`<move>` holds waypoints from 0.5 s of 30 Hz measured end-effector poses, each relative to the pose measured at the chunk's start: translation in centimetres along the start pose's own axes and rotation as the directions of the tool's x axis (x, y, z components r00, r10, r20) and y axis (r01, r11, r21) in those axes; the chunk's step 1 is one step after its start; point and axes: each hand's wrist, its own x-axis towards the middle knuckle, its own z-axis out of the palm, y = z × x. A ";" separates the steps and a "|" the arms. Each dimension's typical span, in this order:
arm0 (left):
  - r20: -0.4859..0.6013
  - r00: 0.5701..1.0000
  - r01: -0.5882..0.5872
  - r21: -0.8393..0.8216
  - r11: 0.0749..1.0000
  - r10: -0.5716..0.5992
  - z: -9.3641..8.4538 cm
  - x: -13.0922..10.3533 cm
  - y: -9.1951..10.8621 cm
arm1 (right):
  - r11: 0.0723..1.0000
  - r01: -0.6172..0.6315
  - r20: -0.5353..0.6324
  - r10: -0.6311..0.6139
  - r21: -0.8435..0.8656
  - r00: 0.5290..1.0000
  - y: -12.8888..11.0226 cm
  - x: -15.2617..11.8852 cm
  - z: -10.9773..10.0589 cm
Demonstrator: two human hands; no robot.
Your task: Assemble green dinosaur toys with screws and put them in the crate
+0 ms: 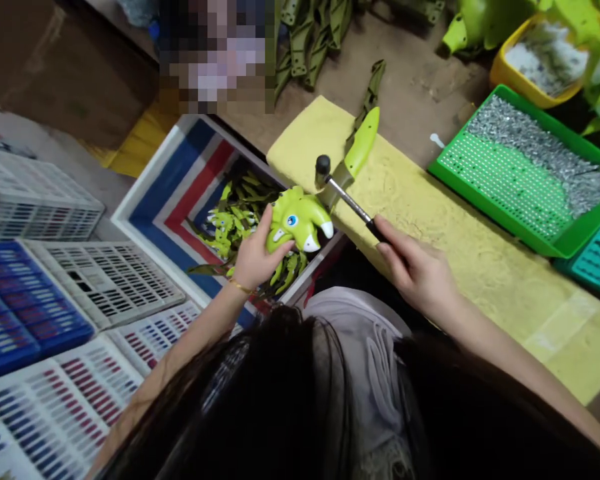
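Note:
My left hand [260,257] is closed around a lime-green toy dinosaur head [294,219] with a blue eye and white horn tips, held above the lined bin at the yellow mat's edge. In my right hand [420,270] is the dark handle of a small hammer [350,200]; its black head points up and left, close to the toy head. Behind the hammer, a lime-green and olive toy piece [362,143] lies on the yellow mat [430,220].
A white-rimmed bin [153,177] with a striped lining holds several green toy parts. Plastic crates [113,277] stand at the left. A green tray [520,170] of small metal pieces and a yellow tub [527,87] are at the right. Olive parts [313,40] lie at the top.

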 end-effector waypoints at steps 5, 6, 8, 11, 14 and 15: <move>-0.051 0.998 0.029 -0.146 0.989 -0.036 1.4 -0.1 0.7 | 0.988 0.032 0.079 -0.020 -0.151 0.997 -1.6 0.4 -1.5; -0.055 0.998 0.023 -0.151 0.988 -0.032 1.5 -0.2 0.6 | 0.988 0.049 0.046 -0.043 -0.149 0.998 -2.0 0.4 -1.8; -0.063 0.998 0.006 -0.143 0.990 -0.015 1.7 -0.3 0.5 | 0.987 0.096 -0.005 -0.097 -0.127 0.995 -2.3 0.2 -1.7; -0.112 0.994 -0.019 -0.110 0.994 0.006 2.2 -0.7 0.1 | 0.978 0.123 0.008 -0.123 -0.169 0.992 -1.5 -0.2 -0.3; -0.217 0.976 -0.022 -0.075 0.997 0.005 3.2 -1.1 -0.7 | 0.984 0.062 -0.048 -0.071 -0.170 0.996 0.1 -1.0 0.4; -0.259 0.966 -0.020 -0.070 0.997 0.002 3.6 -1.2 -1.1 | 0.990 0.034 -0.078 -0.045 -0.136 0.996 0.7 -1.5 0.2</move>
